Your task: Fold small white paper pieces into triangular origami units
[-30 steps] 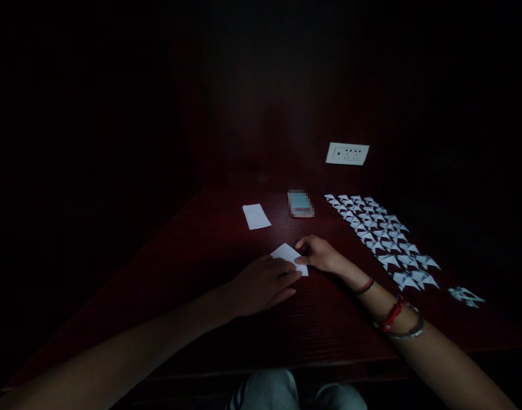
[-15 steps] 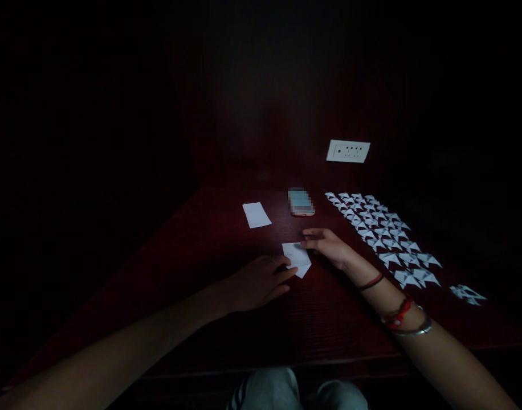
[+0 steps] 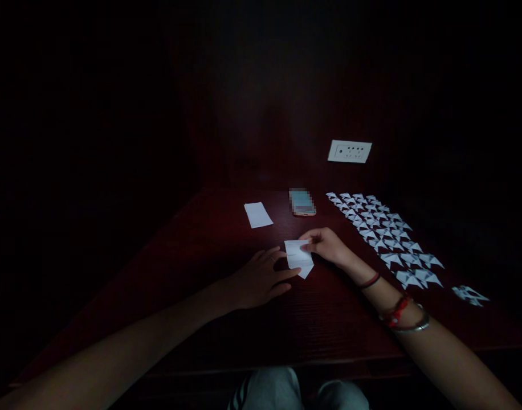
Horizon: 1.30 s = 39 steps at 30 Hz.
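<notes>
A small white sheet of paper (image 3: 298,254), creased and folded to a point at its near end, lies on the dark red table between my hands. My right hand (image 3: 325,245) pinches its far right edge between thumb and fingers. From the left, my left hand (image 3: 265,279) rests with fingers spread, a fingertip touching the paper near its pointed end. A ring shows on one left finger. Bracelets circle my right wrist.
Beyond the paper lie a stack of white sheets (image 3: 258,215) and a phone (image 3: 302,202). Rows of folded white paper shapes (image 3: 383,230) cover the table's right side, with another paper piece (image 3: 470,295) nearer. A socket plate (image 3: 350,151) is on the wall.
My right thumb and fingers have closed on the paper's far right edge. The left hand's fingers have spread a little, with one still on the paper.
</notes>
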{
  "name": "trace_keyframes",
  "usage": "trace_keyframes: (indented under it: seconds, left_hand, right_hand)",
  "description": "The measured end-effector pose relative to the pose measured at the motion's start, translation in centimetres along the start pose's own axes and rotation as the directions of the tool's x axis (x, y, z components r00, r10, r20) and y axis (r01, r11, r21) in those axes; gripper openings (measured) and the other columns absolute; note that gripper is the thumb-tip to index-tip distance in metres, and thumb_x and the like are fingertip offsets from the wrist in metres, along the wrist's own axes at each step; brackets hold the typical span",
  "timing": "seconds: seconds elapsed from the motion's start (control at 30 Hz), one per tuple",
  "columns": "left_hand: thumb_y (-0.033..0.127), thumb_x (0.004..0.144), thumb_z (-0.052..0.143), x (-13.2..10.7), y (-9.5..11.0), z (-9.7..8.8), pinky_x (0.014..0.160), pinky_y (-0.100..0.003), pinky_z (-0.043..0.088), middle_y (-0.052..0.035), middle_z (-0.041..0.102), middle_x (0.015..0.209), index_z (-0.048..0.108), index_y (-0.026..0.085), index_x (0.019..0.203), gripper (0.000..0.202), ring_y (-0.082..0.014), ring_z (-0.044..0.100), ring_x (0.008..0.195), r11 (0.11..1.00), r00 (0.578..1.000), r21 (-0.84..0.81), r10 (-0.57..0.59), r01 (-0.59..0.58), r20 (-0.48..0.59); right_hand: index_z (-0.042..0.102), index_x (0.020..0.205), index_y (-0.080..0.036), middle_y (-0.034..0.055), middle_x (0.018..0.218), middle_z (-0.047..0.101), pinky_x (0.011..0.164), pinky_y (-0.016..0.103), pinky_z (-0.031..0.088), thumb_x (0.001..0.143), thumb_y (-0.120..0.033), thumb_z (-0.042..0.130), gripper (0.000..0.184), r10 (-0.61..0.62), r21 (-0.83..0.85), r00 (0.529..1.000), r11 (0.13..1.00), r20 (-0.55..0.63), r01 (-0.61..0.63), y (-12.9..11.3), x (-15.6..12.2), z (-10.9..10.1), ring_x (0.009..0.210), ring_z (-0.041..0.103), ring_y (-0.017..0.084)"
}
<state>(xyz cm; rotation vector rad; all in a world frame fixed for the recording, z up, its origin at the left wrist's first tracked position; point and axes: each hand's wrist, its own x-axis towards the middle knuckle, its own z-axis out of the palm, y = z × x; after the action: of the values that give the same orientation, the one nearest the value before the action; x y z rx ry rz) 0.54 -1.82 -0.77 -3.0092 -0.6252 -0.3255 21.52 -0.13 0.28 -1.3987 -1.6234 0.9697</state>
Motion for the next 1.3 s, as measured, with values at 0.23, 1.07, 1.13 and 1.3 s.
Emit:
trace_keyframes:
  seconds: [0.23,1.07,1.13,1.3]
  left_hand:
    - [0.039,0.084,0.032,-0.1,0.1,0.0,0.09,-0.044,0.025,-0.0063,0.025,0.126,0.033,0.031,0.12,0.037,-0.0284,0.022,0.115,1.0,1.0,-0.004,-0.025,0.025,-0.01]
    - [0.026,0.083,0.039,0.1,-0.1,-2.6,0.085,-0.034,0.033,-0.0045,0.048,0.105,0.052,0.019,0.099,0.022,-0.0173,0.044,0.097,0.999,0.994,0.016,0.049,-0.048,-0.095]
    - [0.025,0.082,0.041,-0.1,-0.1,-2.3,0.087,-0.033,0.032,-0.0034,0.05,0.105,0.051,0.02,0.102,0.023,-0.0173,0.043,0.099,0.992,0.992,-0.005,0.124,-0.124,-0.037]
    - [0.024,0.083,0.041,-0.2,-0.4,-1.9,0.088,-0.03,0.032,-0.0017,0.051,0.105,0.049,0.021,0.107,0.026,-0.0158,0.042,0.101,0.991,0.994,-0.08,0.106,-0.104,0.023]
  right_hand:
    - [0.063,0.076,-0.014,0.0041,0.089,0.058,0.06,0.022,0.045,0.062,-0.014,0.058,0.015,-0.28,-0.269,0.96,0.926,-0.017,0.266,-1.1,-1.3,0.5,0.065,0.055,0.009]
    - [0.058,0.1,-0.015,0.0058,0.102,0.056,0.083,0.025,0.039,0.066,-0.016,0.059,0.034,-0.354,-0.465,0.8,0.67,0.485,0.578,-2.3,-2.9,-0.2,0.093,0.051,0.015]
    - [0.058,0.099,-0.015,0.0061,0.102,0.056,0.082,0.026,0.039,0.066,-0.014,0.059,0.034,-0.36,-0.474,0.804,0.666,0.473,0.577,-2.3,-2.9,-0.1,0.093,0.051,0.015]
    - [0.059,0.097,-0.014,0.0069,0.103,0.057,0.082,0.026,0.04,0.065,-0.012,0.06,0.033,-0.365,-0.499,0.819,0.659,0.442,0.563,-2.3,-3.0,0.2,0.093,0.052,0.016]
